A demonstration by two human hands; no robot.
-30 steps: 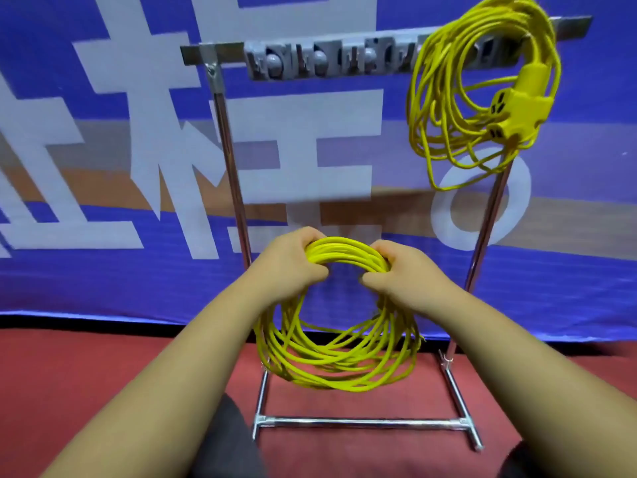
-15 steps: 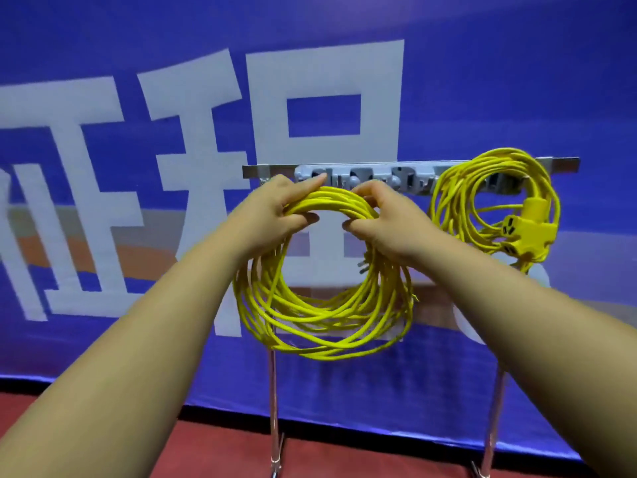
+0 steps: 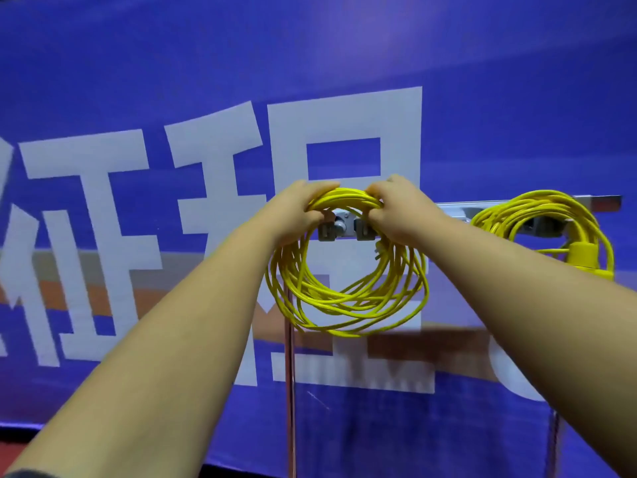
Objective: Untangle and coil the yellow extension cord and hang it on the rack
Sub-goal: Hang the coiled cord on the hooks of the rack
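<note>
The left hand (image 3: pixel 293 213) and right hand (image 3: pixel 396 208) clutch the top of the coiled yellow extension cord (image 3: pixel 344 305) at the rack's hook bar (image 3: pixel 455 211). If a hook catches only some loops, the rest may spill on release.

Yellow cord (image 3: pixel 344 301), coiled in loose round loops, held upright by its top before the rack's (image 3: pixel 339 225) left end.

Single head-worn wide-angle view, facing forward, near the rack (image 3: pixel 456 210), blue banner (image 3: pixel 482 81) filling the background
</note>
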